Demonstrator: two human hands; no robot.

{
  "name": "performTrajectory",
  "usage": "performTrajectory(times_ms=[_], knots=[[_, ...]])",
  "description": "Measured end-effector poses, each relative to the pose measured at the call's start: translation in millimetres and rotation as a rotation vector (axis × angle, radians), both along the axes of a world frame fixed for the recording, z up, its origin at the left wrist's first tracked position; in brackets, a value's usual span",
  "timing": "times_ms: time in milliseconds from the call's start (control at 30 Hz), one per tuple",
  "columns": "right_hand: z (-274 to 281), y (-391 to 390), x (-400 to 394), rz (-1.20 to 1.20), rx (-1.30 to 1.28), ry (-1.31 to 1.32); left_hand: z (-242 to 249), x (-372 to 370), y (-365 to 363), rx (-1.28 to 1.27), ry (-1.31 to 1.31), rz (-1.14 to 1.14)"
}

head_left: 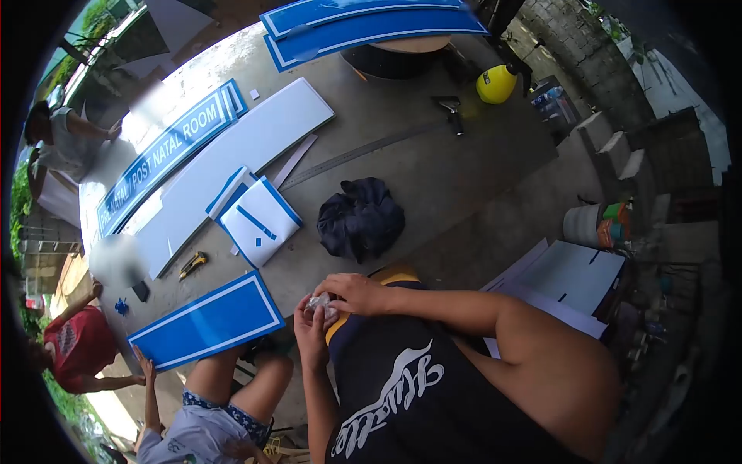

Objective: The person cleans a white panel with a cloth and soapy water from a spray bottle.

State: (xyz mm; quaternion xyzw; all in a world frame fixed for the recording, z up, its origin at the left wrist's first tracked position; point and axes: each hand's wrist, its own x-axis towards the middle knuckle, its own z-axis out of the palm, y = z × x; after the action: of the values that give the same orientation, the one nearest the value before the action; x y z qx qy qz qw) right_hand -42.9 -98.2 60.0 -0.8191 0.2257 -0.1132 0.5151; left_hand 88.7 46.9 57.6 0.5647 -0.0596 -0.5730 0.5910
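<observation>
In front of my lap, just off the table edge, both hands meet around a crumpled whitish, see-through wad point(321, 305) that looks like plastic film. My left hand point(311, 334) is closed on it from below and the left. The fingers of my right hand point(357, 294) bend over its top and right side. Part of the wad is hidden between the fingers. Nearest to my hands on the table is a bunched dark cloth point(362, 220). A blue sign panel with a white border point(209, 321) lies to the left, partly over the table edge.
The grey table point(479, 166) carries a long sign point(166, 151), a white panel point(232, 170), folded white-and-blue sheets point(259, 224), a yellow cutter point(193, 265), a metal ruler point(363, 151), a squeegee point(452, 114) and a yellow spray bottle point(496, 83). A seated person's hand point(145, 363) touches the blue panel.
</observation>
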Motion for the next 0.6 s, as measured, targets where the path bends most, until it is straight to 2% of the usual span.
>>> performTrajectory(times_ms=[167,367,467,600], knots=[[9.0,-14.3,-26.4,-0.285,0.098,0.031,-6.3,12.9,-23.5,0.009,0.063,-0.237],[-12.4,-76.0,-52.0,-0.517,0.091,0.038,-25.2,24.5,-41.5,0.130,-0.075,-0.257],[-24.0,-118.1,-22.6,-0.419,0.033,0.054,-35.8,23.6,-36.7,0.229,-0.106,-0.107],[-47.9,-151.3,78.5,-0.185,-0.190,-0.042,-40.9,8.1,-25.9,0.348,-0.059,0.128]])
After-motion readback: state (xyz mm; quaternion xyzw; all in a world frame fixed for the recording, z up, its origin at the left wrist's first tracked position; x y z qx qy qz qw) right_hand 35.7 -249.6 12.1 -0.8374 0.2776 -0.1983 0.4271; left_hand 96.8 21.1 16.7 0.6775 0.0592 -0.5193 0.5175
